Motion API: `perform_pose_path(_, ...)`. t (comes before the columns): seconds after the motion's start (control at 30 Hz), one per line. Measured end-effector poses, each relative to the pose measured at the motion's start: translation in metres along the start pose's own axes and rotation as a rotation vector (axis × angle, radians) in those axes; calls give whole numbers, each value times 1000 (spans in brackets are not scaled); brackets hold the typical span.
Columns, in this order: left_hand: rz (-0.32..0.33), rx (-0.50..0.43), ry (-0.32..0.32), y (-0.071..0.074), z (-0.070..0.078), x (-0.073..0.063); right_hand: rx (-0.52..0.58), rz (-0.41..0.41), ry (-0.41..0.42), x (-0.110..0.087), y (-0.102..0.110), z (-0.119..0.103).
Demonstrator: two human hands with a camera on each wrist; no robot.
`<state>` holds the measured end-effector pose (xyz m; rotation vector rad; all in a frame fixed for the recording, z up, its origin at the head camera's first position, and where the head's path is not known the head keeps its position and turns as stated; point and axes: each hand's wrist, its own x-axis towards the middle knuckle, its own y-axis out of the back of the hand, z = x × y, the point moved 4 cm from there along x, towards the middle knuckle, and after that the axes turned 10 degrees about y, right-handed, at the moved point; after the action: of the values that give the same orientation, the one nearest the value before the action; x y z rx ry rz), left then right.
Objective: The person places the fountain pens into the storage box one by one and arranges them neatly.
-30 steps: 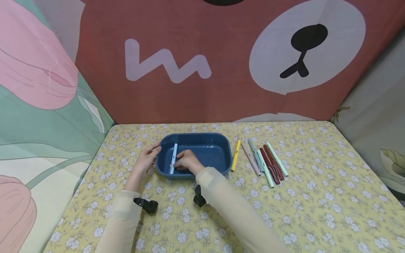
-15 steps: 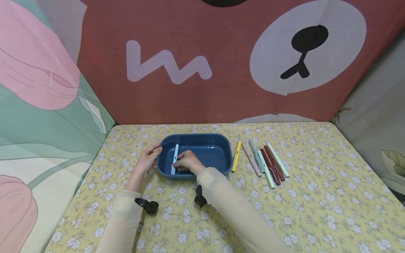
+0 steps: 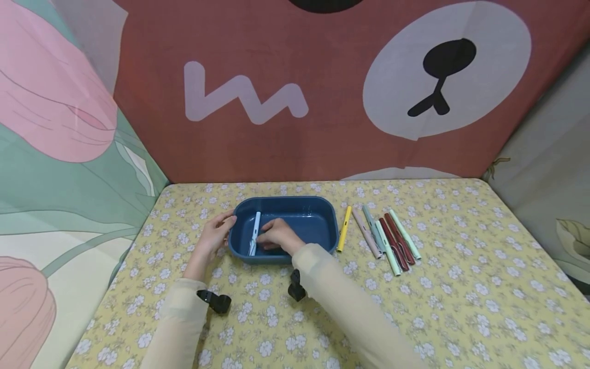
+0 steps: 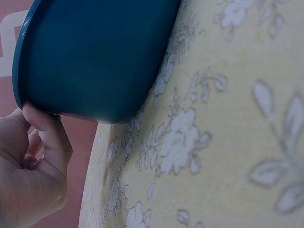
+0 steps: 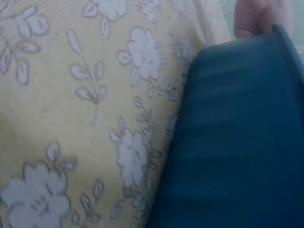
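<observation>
A light blue pen (image 3: 256, 225) lies lengthwise near the left end inside a dark blue rectangular box (image 3: 315, 230). My right hand (image 3: 279, 236) is inside the box, its fingertips just right of the pen's lower half, with some fingers hidden beneath the hand. At the box's left end, my left hand (image 3: 213, 236) holds the rim. The left wrist view has that hand (image 4: 38, 166) with bent fingers against the box's outer wall (image 4: 95, 61). In the right wrist view the box's side (image 5: 237, 133) hides my right hand.
Right of the box lie a yellow pen (image 3: 343, 229), a pinkish pen (image 3: 365, 232), a grey-green pen (image 3: 372, 225), two dark red pens (image 3: 396, 236) and two pale green pens (image 3: 404, 233). A floral cloth (image 3: 461, 287) covers the table.
My right hand has drawn slightly right, away from the light blue pen, which it was touching half a second ago. The left hand stays at the box's rim.
</observation>
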<state>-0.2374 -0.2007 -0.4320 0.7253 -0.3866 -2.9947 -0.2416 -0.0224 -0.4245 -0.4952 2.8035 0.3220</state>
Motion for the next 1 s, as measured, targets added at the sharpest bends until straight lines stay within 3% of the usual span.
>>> perform_pose_path(0.63,-10,-14,-5,0,-2,0,86,-146,115,-21,59,-28)
perform_pose_path(1.0,7,-5,7,-1,-1,1,84,-125,179,-39,113,-39)
